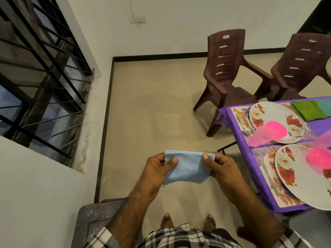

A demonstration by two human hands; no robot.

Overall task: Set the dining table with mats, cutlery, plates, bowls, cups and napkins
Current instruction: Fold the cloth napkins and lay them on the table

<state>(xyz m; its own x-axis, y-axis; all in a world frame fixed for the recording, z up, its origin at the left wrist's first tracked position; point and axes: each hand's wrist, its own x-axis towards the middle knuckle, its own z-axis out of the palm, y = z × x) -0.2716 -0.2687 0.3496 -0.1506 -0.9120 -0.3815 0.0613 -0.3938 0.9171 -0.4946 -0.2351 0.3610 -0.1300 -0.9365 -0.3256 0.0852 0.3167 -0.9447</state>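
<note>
A folded light blue napkin [189, 167] hangs in the air over the floor, left of the table. My left hand [157, 173] pinches its left edge with the thumb on top. My right hand [221, 173] pinches its right edge the same way. On the table with the purple cloth [232, 126] lie floral mats, each with a floral plate [272, 113] [295, 183], a pink bowl [276, 130] [318, 158], a translucent pink cup [259, 136] and cutlery [244, 122]. A green napkin [308, 110] lies beyond the far plate, with a teal one beside it.
Two brown plastic chairs [227, 68] [300, 63] stand at the far side of the table. A barred window [41, 72] fills the left wall. A grey speckled surface [93, 222] sits by my left leg. My bare feet stand on the beige tiled floor [152, 104].
</note>
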